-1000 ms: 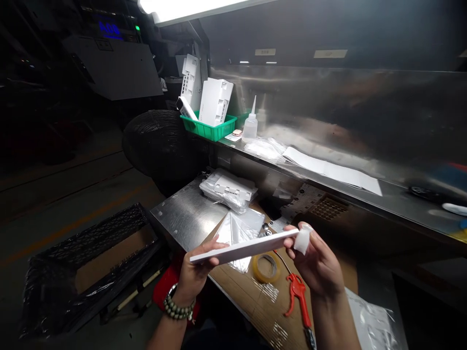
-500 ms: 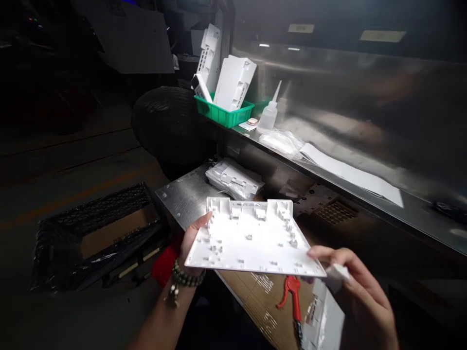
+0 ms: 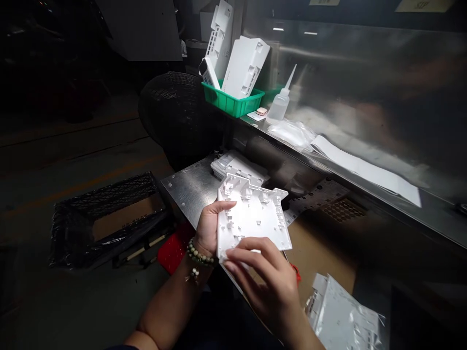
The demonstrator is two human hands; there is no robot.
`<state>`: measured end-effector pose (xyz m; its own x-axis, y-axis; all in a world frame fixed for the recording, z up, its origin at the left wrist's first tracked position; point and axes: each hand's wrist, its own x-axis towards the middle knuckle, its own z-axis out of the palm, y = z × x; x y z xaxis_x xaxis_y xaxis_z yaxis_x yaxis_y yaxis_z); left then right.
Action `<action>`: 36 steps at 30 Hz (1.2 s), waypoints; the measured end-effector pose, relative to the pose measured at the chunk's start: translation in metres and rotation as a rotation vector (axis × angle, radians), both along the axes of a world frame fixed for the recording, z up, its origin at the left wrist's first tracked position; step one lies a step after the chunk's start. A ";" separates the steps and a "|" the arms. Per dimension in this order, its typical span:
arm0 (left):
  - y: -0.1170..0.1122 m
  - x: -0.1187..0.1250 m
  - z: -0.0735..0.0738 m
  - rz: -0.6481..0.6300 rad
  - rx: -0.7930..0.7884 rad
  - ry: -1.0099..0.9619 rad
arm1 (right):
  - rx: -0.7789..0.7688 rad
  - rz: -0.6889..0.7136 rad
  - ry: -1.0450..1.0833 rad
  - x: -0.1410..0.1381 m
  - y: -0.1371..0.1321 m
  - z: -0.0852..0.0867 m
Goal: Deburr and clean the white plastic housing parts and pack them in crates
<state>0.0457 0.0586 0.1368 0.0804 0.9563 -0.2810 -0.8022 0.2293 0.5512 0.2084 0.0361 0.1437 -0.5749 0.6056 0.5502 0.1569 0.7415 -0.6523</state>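
Note:
I hold a flat white plastic panel with its ribbed inner side up, above the near edge of the bench. My left hand, with a bead bracelet on the wrist, grips the panel's left edge, thumb on top. My right hand lies over the panel's near edge with its fingers curled on the surface. Whether the small white pad is under those fingers is hidden.
A stack of bagged white parts lies on the steel bench. Behind stand a green tray of white housings and a squeeze bottle. Another bagged part lies at lower right. A black crate sits on the floor left.
The panel went from edge-on to flat with its inner side up, then came closer. My right hand moved from its right corner onto its near edge.

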 end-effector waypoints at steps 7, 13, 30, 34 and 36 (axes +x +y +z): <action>-0.005 0.007 0.003 0.179 -0.118 -0.267 | 0.139 -0.001 -0.013 -0.006 -0.004 -0.016; -0.006 0.010 0.006 0.358 -0.044 -0.183 | 0.156 -0.005 0.011 -0.009 -0.007 -0.009; -0.002 -0.002 -0.002 0.249 -0.118 -0.256 | 0.062 -0.015 -0.027 0.018 0.005 -0.011; -0.002 0.001 -0.007 0.148 -0.175 -0.324 | 0.072 -0.066 0.015 0.001 -0.001 -0.011; -0.002 0.002 -0.009 0.111 -0.194 -0.330 | 0.114 -0.041 0.000 -0.011 -0.005 -0.012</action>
